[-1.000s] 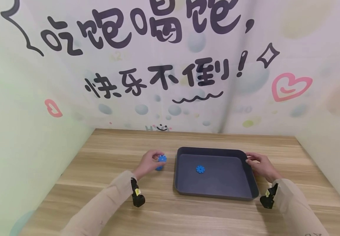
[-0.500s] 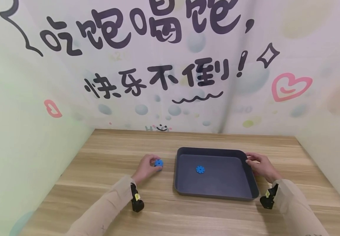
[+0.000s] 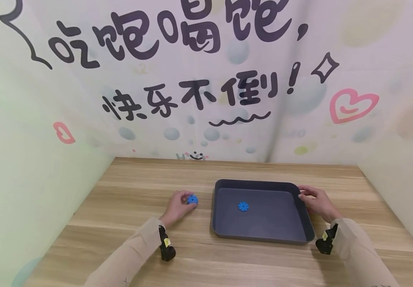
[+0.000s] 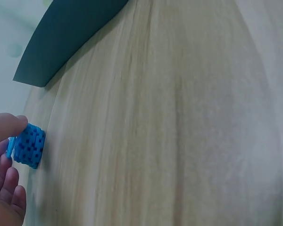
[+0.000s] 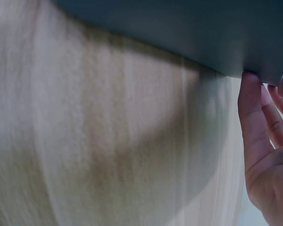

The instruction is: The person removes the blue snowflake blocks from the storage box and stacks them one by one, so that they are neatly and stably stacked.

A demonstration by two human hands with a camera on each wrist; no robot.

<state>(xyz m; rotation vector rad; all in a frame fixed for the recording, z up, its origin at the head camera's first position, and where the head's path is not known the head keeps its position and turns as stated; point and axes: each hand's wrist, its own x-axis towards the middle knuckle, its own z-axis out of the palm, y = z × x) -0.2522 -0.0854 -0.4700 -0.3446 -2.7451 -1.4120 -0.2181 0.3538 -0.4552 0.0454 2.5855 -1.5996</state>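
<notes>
My left hand [image 3: 177, 206] pinches a blue notched plastic disc [image 4: 11, 147] between thumb and fingers, left of the tray. Just below this disc, a stack of similar blue discs [image 4: 32, 147] stands on the table; from above, the hand and upper disc mostly cover it. The held disc is slightly tilted against the stack, and whether they touch I cannot tell. At the right end of the dark grey tray [image 3: 260, 235], my right hand [image 3: 318, 203] grips the wall, thumb at the rim and fingers outside. One blue notched disc [image 3: 243, 206] lies flat in the tray, left of its middle.
The wood-grain table [image 3: 138, 175] carries the tray right of its middle. A printed cloth wall [image 3: 192, 131] closes off the back, and pale walls rise at both sides. Each wrist wears a small black camera [image 3: 167, 249].
My left hand has moved down and slightly left with the blue disc, bringing it over the stack. The right hand, the tray and the disc inside it have stayed in place.
</notes>
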